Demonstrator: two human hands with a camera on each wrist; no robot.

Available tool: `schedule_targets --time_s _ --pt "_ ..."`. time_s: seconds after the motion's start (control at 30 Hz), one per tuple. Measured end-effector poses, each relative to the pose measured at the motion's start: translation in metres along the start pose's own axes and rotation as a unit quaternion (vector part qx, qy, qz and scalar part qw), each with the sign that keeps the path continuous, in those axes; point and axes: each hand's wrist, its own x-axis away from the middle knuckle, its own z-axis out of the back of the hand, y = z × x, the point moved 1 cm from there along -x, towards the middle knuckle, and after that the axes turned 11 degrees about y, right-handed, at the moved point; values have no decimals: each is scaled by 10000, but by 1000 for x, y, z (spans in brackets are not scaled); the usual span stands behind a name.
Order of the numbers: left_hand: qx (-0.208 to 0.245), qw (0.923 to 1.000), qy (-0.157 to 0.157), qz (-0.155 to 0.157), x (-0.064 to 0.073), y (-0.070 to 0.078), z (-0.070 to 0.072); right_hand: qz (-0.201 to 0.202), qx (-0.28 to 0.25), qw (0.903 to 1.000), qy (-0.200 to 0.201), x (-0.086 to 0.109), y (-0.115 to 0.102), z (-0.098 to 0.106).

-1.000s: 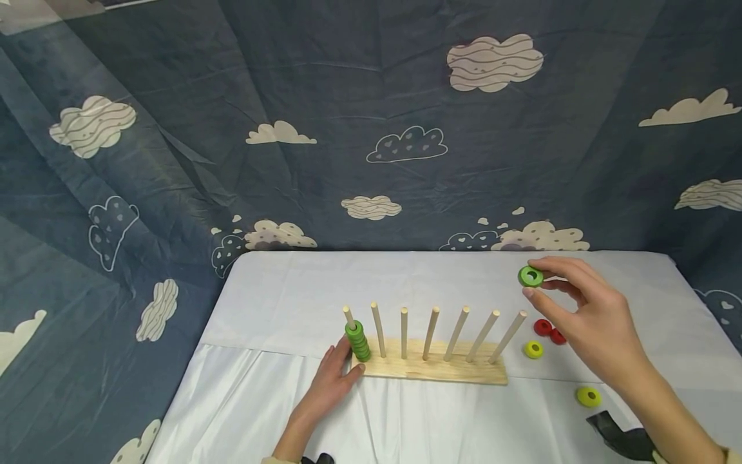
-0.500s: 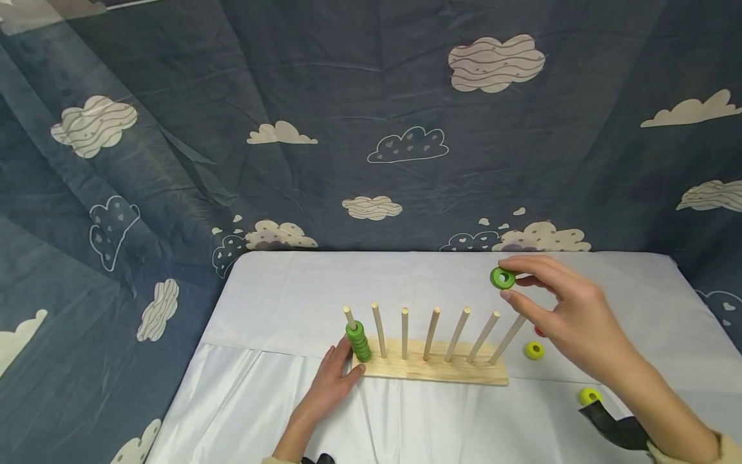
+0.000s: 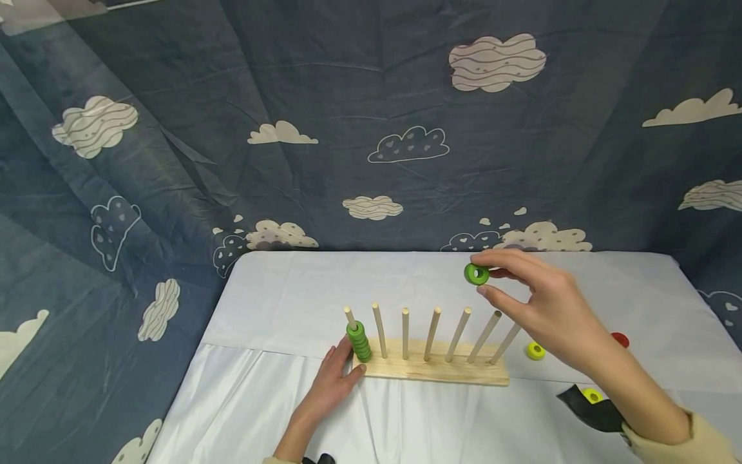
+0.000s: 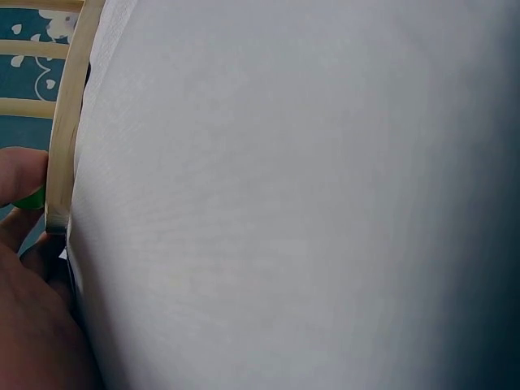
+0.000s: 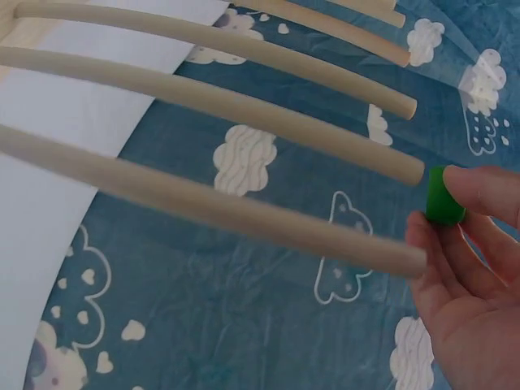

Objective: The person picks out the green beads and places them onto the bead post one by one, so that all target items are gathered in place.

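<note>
A green wooden ring (image 3: 476, 274) is pinched between the thumb and fingers of my right hand (image 3: 547, 309), held up above the right half of the pegboard. The pegboard (image 3: 429, 370) is a pale wooden base with a row of several upright pegs. Several green rings (image 3: 359, 343) are stacked on its leftmost peg; the other pegs are bare. My left hand (image 3: 333, 383) grips the left end of the base, its thumb at the front edge. In the right wrist view the green ring (image 5: 444, 197) is close to the peg tips, seen edge-on.
To the right of the pegboard lie a yellow ring (image 3: 536, 350), another yellow ring (image 3: 592, 395) partly behind a black strap (image 3: 588, 409), and a red ring (image 3: 621, 339) partly behind the forearm. A dark cloud-patterned cloth (image 3: 324, 174) hangs behind the white-covered table (image 3: 278, 290).
My right hand has moved left with the green ring, from beyond the pegboard's right end to over its right half. My left hand stays at the base's left end.
</note>
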Motion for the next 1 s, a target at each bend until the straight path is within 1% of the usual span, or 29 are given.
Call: schedule_targets --time_s 0.17,0.3,0.43,0.7,0.8,1.0 --pt "13 10000 23 -3 0 0 0 -40 -99 9999 -80 -5 -6 -6" --pt "36 10000 19 -29 0 0 -1 105 -203 9997 -95 -9 -9 -11" --pt "14 10000 0 15 0 1 -1 174 -280 9993 -173 -12 -11 -15" --pt "-10 10000 17 10 0 2 -1 -118 -918 9950 -386 -15 -15 -24" --pt "-19 10000 33 2 0 1 -1 -234 -1079 9930 -421 -16 -17 -28" --pt "-65 10000 22 -10 0 0 -1 -247 -1429 9883 -466 -19 -22 -35"
